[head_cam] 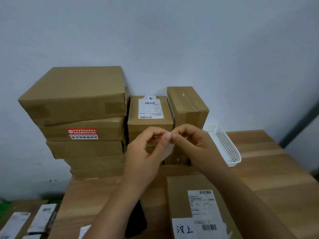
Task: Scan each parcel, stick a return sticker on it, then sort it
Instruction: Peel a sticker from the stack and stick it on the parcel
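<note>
Apparently a pale sticker is being peeled, pinched between the fingertips of the left hand and right hand, and must next be pressed onto the labelled parcel lying near right.

The wooden table carries a white basket, stacked cartons left of that basket, and a labelled parcel in front of it.

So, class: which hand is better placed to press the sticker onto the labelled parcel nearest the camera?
Probably the right hand: both hands pinch the pale sticker, but the parcel lies directly under the right forearm, while the left hand sits further off.
</note>
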Demonstrator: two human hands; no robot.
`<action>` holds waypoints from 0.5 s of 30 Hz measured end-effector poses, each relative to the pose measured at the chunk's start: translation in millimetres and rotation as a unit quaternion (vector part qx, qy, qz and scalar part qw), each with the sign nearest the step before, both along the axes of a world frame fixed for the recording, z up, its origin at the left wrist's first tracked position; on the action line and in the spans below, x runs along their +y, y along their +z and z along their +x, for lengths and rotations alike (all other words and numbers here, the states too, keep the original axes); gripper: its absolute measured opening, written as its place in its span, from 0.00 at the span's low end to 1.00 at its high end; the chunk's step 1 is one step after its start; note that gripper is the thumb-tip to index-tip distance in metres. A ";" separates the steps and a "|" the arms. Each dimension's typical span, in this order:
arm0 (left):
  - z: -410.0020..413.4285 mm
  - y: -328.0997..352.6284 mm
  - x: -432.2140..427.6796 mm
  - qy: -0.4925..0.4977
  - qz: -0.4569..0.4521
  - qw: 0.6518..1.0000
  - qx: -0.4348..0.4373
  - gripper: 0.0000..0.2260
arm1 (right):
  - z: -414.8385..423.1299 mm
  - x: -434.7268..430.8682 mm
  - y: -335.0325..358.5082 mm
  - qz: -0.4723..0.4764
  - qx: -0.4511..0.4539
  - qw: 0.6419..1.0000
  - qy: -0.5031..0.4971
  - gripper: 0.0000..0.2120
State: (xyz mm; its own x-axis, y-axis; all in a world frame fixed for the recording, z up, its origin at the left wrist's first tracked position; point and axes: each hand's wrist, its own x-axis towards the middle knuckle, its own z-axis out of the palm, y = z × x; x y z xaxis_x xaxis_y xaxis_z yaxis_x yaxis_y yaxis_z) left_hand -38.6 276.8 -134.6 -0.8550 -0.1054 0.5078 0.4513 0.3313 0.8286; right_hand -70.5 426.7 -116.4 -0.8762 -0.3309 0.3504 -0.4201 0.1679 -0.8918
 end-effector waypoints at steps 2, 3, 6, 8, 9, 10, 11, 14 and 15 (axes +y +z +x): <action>-5.7 -6.3 -0.7 -0.015 -0.012 1.000 0.002 0.08 | 2.3 3.2 -4.8 0.017 -0.009 1.000 -0.021 0.06; -8.3 -9.0 -0.4 -0.021 -0.010 1.000 0.003 0.09 | 3.2 4.9 -7.9 0.021 -0.017 0.999 -0.034 0.07; -16.9 -18.9 0.3 -0.026 0.016 0.999 -0.022 0.09 | 4.9 12.4 -20.8 0.027 -0.039 0.995 -0.087 0.10; -24.0 -29.9 -0.8 -0.023 0.032 0.998 -0.057 0.08 | 5.9 18.6 -29.9 0.029 -0.069 0.989 -0.126 0.10; -28.0 -36.7 -1.8 -0.021 0.037 0.996 -0.072 0.07 | 6.0 22.2 -34.6 0.028 -0.084 0.985 -0.146 0.09; -31.7 -44.0 -2.4 -0.020 0.037 0.995 -0.086 0.06 | 6.3 26.1 -39.4 0.025 -0.101 0.981 -0.164 0.08; -34.9 -51.2 -2.7 -0.020 0.033 0.994 -0.099 0.06 | 6.1 30.7 -45.1 0.020 -0.117 0.977 -0.179 0.07; -42.8 -72.9 -0.8 -0.017 0.022 0.990 -0.141 0.06 | 4.7 48.2 -65.9 0.014 -0.155 0.964 -0.216 0.06; -44.9 -79.1 1.3 -0.015 0.021 0.988 -0.155 0.06 | 3.9 55.1 -73.8 0.014 -0.167 0.959 -0.228 0.06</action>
State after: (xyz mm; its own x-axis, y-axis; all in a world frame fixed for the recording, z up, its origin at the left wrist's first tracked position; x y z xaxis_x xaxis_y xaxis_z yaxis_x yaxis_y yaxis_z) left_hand -83.5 278.1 -213.6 -0.9717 -0.0929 0.2173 0.1832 0.2848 0.9409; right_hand -66.6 481.8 -190.2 -0.9938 0.1091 0.0210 0.0118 0.2914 -0.9565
